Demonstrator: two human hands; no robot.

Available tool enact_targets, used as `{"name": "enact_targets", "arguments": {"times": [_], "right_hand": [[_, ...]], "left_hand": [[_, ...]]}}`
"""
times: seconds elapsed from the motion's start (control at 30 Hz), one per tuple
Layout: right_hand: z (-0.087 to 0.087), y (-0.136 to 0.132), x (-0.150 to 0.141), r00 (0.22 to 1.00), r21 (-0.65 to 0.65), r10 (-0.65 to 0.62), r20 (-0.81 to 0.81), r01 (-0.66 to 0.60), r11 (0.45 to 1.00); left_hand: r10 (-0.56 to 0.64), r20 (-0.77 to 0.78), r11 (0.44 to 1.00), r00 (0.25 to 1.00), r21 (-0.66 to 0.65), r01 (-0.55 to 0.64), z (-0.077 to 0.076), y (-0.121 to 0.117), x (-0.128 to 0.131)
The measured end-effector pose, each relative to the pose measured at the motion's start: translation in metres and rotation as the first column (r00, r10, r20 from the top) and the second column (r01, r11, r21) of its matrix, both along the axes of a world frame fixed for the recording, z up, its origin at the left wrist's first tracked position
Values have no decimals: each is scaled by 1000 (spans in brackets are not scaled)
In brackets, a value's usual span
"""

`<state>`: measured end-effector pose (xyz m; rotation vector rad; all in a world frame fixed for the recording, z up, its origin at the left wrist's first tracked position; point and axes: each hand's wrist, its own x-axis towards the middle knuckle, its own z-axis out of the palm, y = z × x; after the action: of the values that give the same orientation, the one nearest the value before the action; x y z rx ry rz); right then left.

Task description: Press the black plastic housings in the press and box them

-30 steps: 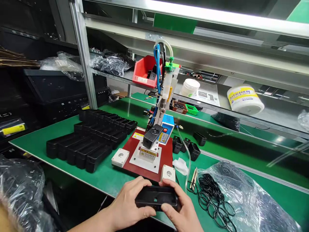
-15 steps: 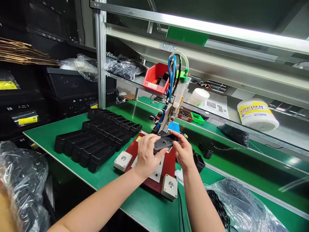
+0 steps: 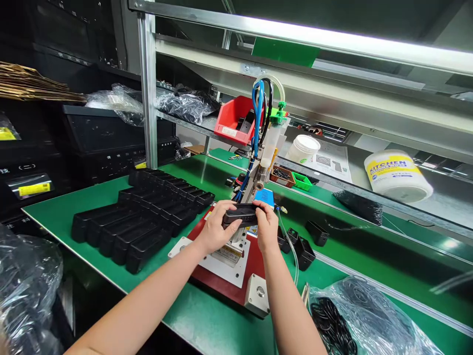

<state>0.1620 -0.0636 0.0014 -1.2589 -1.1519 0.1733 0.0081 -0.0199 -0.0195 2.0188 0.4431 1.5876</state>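
My left hand (image 3: 213, 229) and my right hand (image 3: 266, 226) both grip a flat black plastic housing (image 3: 240, 215), one at each end. They hold it level over the fixture in the middle of the red base plate (image 3: 254, 261), right under the nozzle of the dispensing machine (image 3: 263, 148) with its blue and black hoses. A white block with a button (image 3: 257, 293) sits at the plate's near right corner. The part that sat on the fixture is hidden behind the housing and my hands.
Rows of black housings (image 3: 148, 217) lie on the green bench (image 3: 96, 207) at left. Loose black parts (image 3: 305, 246) sit right of the plate. A plastic bag of black rings (image 3: 354, 315) lies front right. A red bin (image 3: 232, 116) and white tubs (image 3: 397, 175) stand on the shelf.
My hands carried the housing from the bench's front edge up to the fixture, and in the last half second lowered it level there.
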Motion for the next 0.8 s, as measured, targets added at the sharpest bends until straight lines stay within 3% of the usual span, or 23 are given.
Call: {"name": "enact_targets", "arguments": {"times": [0.07, 0.17, 0.4, 0.6, 0.8], "right_hand": [[0, -12, -7, 995, -3, -76, 62, 76, 997], [4, -24, -15, 979, 5, -129, 157, 130, 991], [2, -26, -22, 915, 171, -159, 372, 100, 980], [-7, -28, -23, 882, 217, -211, 421, 128, 968], [-4, -27, -20, 885, 218, -178, 429, 90, 972]], "left_hand": [[-143, -51, 984, 988, -113, 137, 4, 15, -9], [-217, -56, 961, 975, -185, 203, 9, 28, -10], [-115, 130, 945, 985, -290, 149, 12, 29, 18], [-214, 151, 912, 965, -323, 253, 13, 31, 18], [-164, 187, 922, 969, -321, 218, 8, 30, 20]]}}
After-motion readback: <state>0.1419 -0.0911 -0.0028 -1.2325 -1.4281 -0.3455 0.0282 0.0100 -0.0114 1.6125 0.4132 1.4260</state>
